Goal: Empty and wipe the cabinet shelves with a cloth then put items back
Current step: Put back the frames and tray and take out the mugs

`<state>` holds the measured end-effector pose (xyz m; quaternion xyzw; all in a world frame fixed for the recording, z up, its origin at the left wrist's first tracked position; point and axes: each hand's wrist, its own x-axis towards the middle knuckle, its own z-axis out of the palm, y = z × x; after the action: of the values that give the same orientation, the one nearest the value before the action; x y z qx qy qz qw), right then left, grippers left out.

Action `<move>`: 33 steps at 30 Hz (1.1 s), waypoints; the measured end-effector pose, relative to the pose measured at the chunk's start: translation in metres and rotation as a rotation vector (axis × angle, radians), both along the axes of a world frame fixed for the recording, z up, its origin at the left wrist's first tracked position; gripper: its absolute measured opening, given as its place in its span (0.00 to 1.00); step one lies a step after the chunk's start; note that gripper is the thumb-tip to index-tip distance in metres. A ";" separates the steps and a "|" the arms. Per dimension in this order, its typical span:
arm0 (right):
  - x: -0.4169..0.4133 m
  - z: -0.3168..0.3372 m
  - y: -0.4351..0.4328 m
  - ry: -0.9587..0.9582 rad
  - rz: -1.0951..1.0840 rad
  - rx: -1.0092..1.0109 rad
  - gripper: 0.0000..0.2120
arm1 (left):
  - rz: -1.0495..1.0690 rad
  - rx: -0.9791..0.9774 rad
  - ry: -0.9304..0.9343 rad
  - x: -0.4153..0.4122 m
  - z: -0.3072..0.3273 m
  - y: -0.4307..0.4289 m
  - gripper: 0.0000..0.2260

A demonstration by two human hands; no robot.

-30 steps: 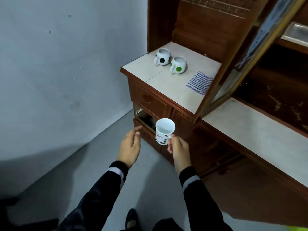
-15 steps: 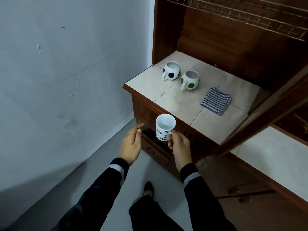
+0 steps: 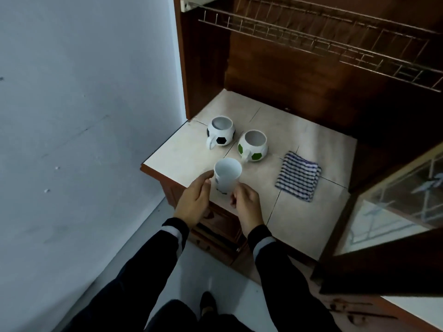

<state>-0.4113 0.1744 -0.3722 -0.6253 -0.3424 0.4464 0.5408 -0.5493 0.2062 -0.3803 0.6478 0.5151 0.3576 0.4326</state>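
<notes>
Gripping the white mug (image 3: 226,174) low on its right side, the right hand (image 3: 247,204) hid the handle. The left hand (image 3: 194,202) lay straight-fingered just beside it, contact unclear. The mug was upright over the tiled shelf (image 3: 179,159) near its front edge, with blurred marks near its base. Beyond stood a black-patched football mug (image 3: 220,134) and a green-patched football mug (image 3: 253,146), with a folded striped cloth (image 3: 298,179) to their right. An open glass door (image 3: 395,212) was cut off at the right.
</notes>
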 end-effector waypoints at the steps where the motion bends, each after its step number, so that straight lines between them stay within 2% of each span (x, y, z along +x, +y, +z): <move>1: 0.002 -0.002 0.010 -0.002 -0.016 -0.010 0.19 | -0.034 -0.004 0.005 0.003 -0.001 0.011 0.21; 10: -0.003 -0.014 0.059 0.047 -0.117 -0.029 0.19 | -0.122 -0.014 0.038 0.006 -0.002 0.073 0.14; 15: -0.015 -0.019 0.077 0.070 -0.176 -0.034 0.20 | -0.188 0.004 0.000 0.004 -0.007 0.100 0.18; 24: -0.028 -0.028 0.096 0.070 -0.285 -0.038 0.19 | -0.307 -0.028 -0.061 0.000 -0.020 0.133 0.17; 33: -0.035 -0.022 0.103 0.033 -0.348 -0.051 0.19 | -0.347 -0.065 -0.046 0.001 -0.024 0.147 0.16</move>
<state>-0.4459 0.2772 -0.3940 -0.6813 -0.2084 0.3649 0.5994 -0.5481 0.3536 -0.4047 0.7044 0.3968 0.2754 0.5201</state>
